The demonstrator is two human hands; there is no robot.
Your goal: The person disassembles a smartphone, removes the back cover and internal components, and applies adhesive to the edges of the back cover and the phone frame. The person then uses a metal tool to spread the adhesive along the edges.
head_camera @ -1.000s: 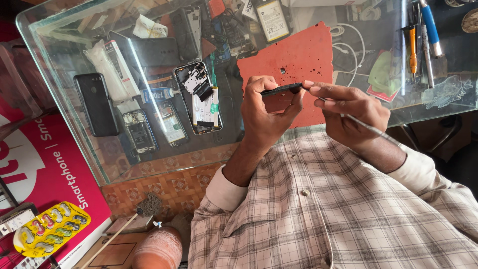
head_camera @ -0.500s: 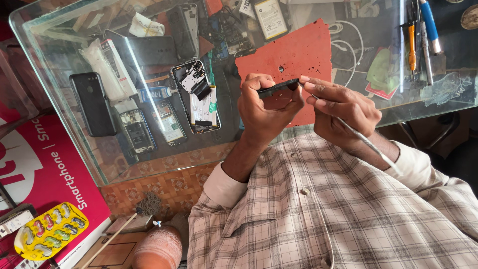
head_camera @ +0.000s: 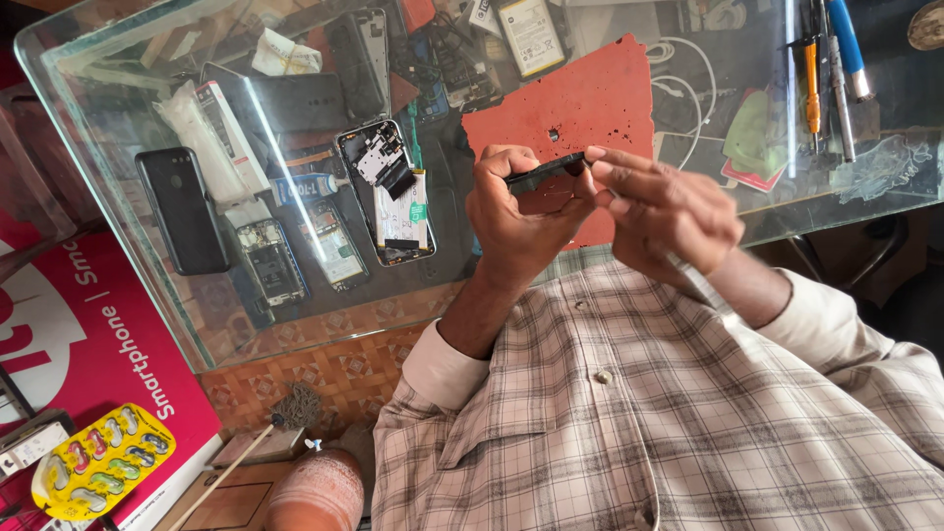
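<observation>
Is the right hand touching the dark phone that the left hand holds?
Touching: the head view shows the right hand fingertips on the dark phone edge.

Person, seen from above: long-sleeved shirt [head_camera: 688, 423] in a pale beige-and-grey plaid check, buttoned at the front (one small round button [head_camera: 596, 377] visible), plain cream cuffs [head_camera: 447, 366] at the wrists. Both hands bare, no rings showing.
</observation>
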